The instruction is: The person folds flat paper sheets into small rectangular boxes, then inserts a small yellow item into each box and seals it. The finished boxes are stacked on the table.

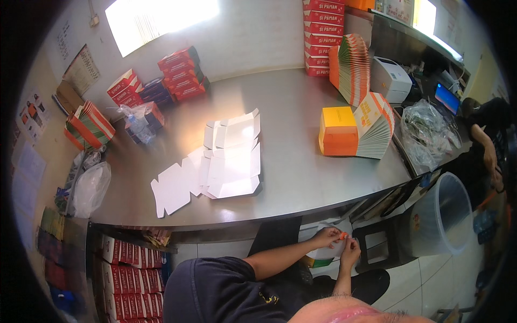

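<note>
1. The left hand (pixel 326 236) and the right hand (pixel 351 249) met below the edge of the steel table (pixel 301 161), close together, fingertips almost touching.
2. A small orange piece (pixel 343 235) sat pinched at the left hand's fingertips, just beside the right hand's fingers; whether the right hand also gripped it could not be told.
3. Beneath both hands lay a white sheet or bag (pixel 328 252), touching them; its exact kind was unclear.
4. Up and away from the grip, on the table, flat white box blanks (pixel 226 161) lay spread in an overlapping pile.
5. Farther off to the right of those stood an orange box (pixel 337 132) against a fanned stack of folded cartons (pixel 377 129).
6. To the right of the hands, on the floor, stood a translucent bin (pixel 444 215).
</note>
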